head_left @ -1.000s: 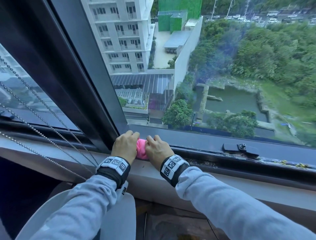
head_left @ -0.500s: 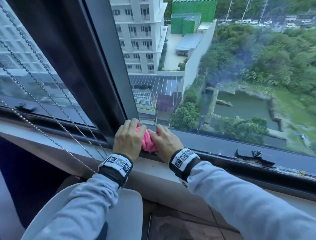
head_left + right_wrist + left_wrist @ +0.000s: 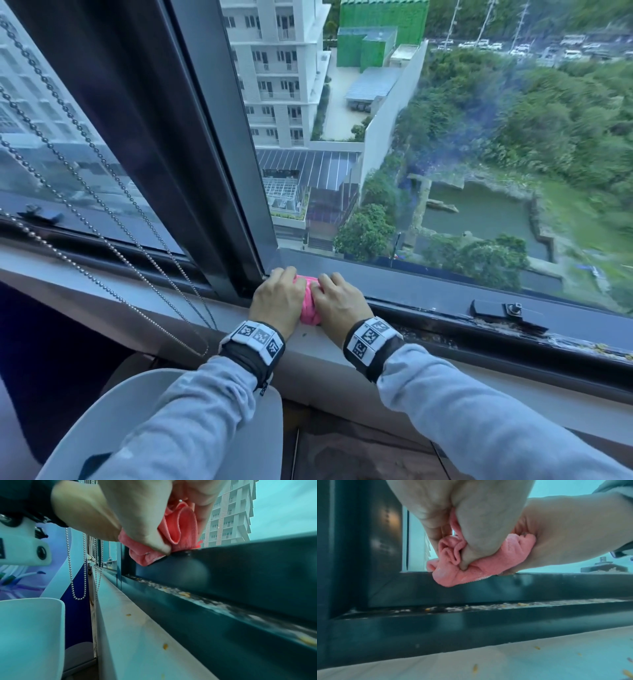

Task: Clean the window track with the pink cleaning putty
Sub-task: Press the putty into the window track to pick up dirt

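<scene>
The pink cleaning putty [image 3: 310,303] is a crumpled, folded wad held between both hands at the left end of the dark window track [image 3: 455,337], by the corner of the frame. My left hand [image 3: 279,298] grips its left side, thumb [image 3: 471,550] dug into the folds of the putty [image 3: 465,573]. My right hand [image 3: 337,303] grips the right side, thumb [image 3: 154,538] pinching the putty [image 3: 180,534] against the frame's top edge. The wad hangs above the track [image 3: 488,606], whose groove holds pale and yellow debris [image 3: 185,595].
A thick dark mullion [image 3: 212,154] rises just left of my hands. Bead chains [image 3: 102,212] hang over the sill on the left. A metal stay fitting [image 3: 507,310] sits on the frame to the right. A white chair back [image 3: 171,411] stands below. Yellow crumbs [image 3: 165,646] dot the sill.
The head view has swung, so the hands sit lower in the picture. Both hands stay at the frame corner, pressed closer together, with the pink wad bunched up between them.
</scene>
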